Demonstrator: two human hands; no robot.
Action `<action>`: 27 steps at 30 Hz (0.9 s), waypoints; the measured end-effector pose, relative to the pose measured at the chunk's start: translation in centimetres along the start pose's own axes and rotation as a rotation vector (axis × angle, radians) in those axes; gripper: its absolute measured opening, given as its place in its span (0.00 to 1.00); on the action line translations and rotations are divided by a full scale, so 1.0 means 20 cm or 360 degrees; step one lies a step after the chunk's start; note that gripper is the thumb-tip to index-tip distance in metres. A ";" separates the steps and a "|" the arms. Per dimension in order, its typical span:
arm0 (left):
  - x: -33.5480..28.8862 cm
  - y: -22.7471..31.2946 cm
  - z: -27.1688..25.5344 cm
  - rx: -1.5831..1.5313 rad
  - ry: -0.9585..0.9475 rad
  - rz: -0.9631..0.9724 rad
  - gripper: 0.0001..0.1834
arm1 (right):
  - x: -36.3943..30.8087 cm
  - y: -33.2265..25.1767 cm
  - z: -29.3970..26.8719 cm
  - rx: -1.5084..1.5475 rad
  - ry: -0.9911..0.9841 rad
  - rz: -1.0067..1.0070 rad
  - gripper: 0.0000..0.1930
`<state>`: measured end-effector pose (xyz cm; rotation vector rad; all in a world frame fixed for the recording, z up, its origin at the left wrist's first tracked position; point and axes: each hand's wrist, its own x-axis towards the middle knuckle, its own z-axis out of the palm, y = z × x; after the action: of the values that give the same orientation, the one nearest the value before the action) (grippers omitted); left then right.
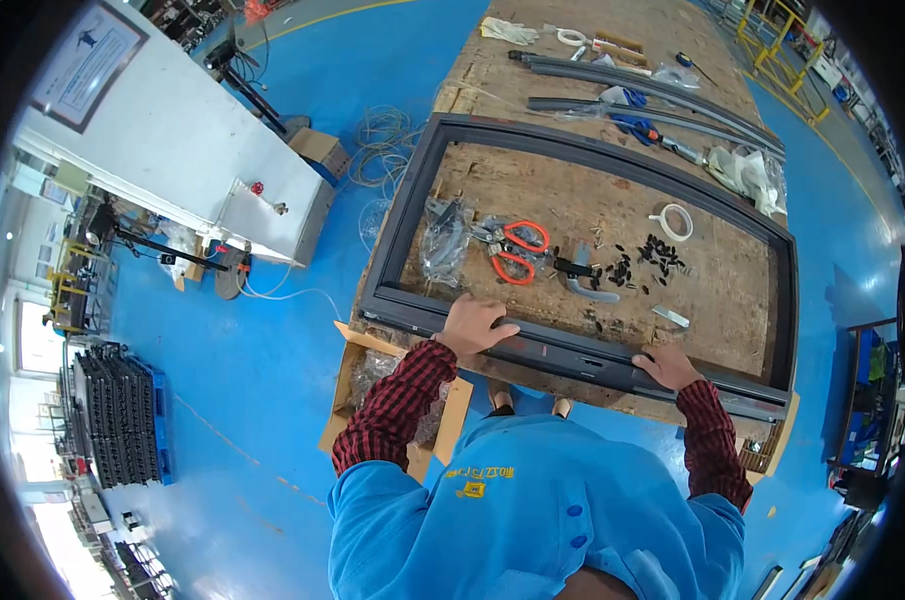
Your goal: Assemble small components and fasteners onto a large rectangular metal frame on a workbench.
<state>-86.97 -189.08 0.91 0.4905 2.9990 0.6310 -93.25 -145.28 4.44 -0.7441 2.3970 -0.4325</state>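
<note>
On the near edge of the wooden workbench (pixel 572 200) lies a large dark grey window frame (pixel 422 190), its near rail running left to right just in front of the person. The left hand (pixel 475 323) rests on that near rail toward its left end, fingers curled over the rail's inner edge and pressing down on it. The right hand (pixel 667 366) lies further right on the same rail, flat and mostly open, palm down on the metal (neither hand lifts the frame off the bench). Inside the frame, beyond the left hand, sit orange-handled snips (pixel 517 252), a clear plastic bag (pixel 444 240) to their left, and scattered small black parts (pixel 642 262) to the right. A roll of white tape (pixel 676 221) lies farther right.
</note>
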 end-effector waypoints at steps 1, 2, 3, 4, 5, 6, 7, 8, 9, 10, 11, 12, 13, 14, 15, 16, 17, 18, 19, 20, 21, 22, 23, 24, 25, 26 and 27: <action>0.00 0.01 0.00 0.0013 0.0032 -0.0003 0.24 | 0.00 0.01 0.01 -0.0003 0.0024 -0.0017 0.29; 0.00 0.02 0.01 0.0025 0.0064 -0.0006 0.25 | 0.00 0.02 0.02 -0.0006 0.0048 -0.0033 0.29; 0.00 0.02 0.01 0.0027 0.0053 -0.0006 0.25 | 0.00 0.02 0.02 0.0005 0.0045 -0.0031 0.29; 0.00 0.03 0.01 0.0042 0.0105 0.0009 0.24 | 0.00 0.02 0.02 0.0001 0.0061 -0.0045 0.29; -0.01 0.03 0.01 0.0056 0.0157 0.0025 0.24 | 0.00 0.02 0.02 -0.0002 0.0076 -0.0059 0.29; -0.01 0.04 0.01 0.0069 0.0209 0.0040 0.24 | -0.01 0.02 0.02 -0.0006 0.0091 -0.0072 0.30; -0.02 0.04 0.01 0.0082 0.0260 0.0056 0.23 | -0.01 0.02 0.03 -0.0009 0.0106 -0.0085 0.30; -0.02 0.04 0.02 0.0081 0.0251 0.0060 0.23 | -0.01 0.03 0.03 0.0000 0.0105 -0.0079 0.30; -0.02 0.04 0.04 0.0138 0.0296 0.0071 0.23 | -0.01 0.04 0.04 -0.0033 0.0119 -0.0098 0.30; -0.03 0.04 0.05 0.0194 0.0341 0.0082 0.22 | -0.01 0.04 0.05 -0.0064 0.0132 -0.0116 0.30; -0.04 0.04 0.07 0.0249 0.0384 0.0092 0.22 | -0.01 0.05 0.06 -0.0096 0.0144 -0.0135 0.30; -0.05 0.04 0.08 0.0305 0.0427 0.0101 0.21 | -0.01 0.05 0.07 -0.0127 0.0154 -0.0154 0.30; -0.05 0.05 0.08 0.0300 0.0412 0.0103 0.21 | -0.01 0.04 0.06 -0.0115 0.0147 -0.0148 0.30; -0.06 0.05 0.07 0.0276 0.0430 0.0133 0.22 | -0.01 0.03 0.06 -0.0156 0.0141 -0.0138 0.29; -0.06 0.05 0.06 0.0248 0.0448 0.0173 0.23 | -0.02 0.01 0.05 -0.0197 0.0142 -0.0120 0.29; -0.06 0.06 0.04 0.0218 0.0467 0.0215 0.24 | -0.03 0.00 0.04 -0.0239 0.0141 -0.0099 0.28; -0.06 0.06 0.03 0.0185 0.0486 0.0259 0.25 | -0.05 -0.01 0.04 -0.0281 0.0141 -0.0075 0.28; -0.03 0.06 0.03 0.0192 0.0460 0.0367 0.32 | -0.08 0.04 0.09 -0.0288 0.0248 -0.0178 0.29; -0.02 0.08 0.00 0.0159 0.0386 0.0404 0.36 | -0.11 0.06 0.14 -0.0441 0.0503 -0.0300 0.33; 0.00 0.09 -0.01 0.0196 0.0305 0.0445 0.36 | -0.14 0.03 0.13 -0.0370 0.0424 -0.0252 0.36; -0.04 0.05 -0.04 0.0232 0.0231 0.0499 0.37 | -0.10 0.00 0.13 -0.0293 0.0353 -0.0195 0.38; -0.05 0.02 -0.03 0.0367 0.0258 0.0580 0.37 | -0.08 -0.09 0.07 -0.0237 0.0093 0.0020 0.38; -0.09 -0.01 0.02 0.0566 0.0237 0.0484 0.37 | -0.05 -0.07 0.12 -0.0297 0.0195 -0.0064 0.35; -0.07 0.01 0.02 0.0543 0.0412 0.0591 0.36 | -0.06 -0.04 0.18 -0.0369 0.0364 -0.0061 0.33; -0.08 -0.01 0.03 0.0385 0.0467 0.0532 0.36 | 0.01 -0.02 0.23 -0.0374 0.0350 -0.0055 0.33; -0.07 0.00 0.08 0.0376 0.0547 0.0536 0.38 | -0.01 0.02 0.27 -0.0369 0.0360 -0.0036 0.32; -0.07 -0.01 0.06 0.0388 0.0439 0.0480 0.38 | -0.03 -0.02 0.23 -0.0461 0.0591 -0.0124 0.32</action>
<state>-85.56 -189.30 -0.33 0.9582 3.3136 0.3699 -89.75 -145.87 1.34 -0.9558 2.8260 -0.2745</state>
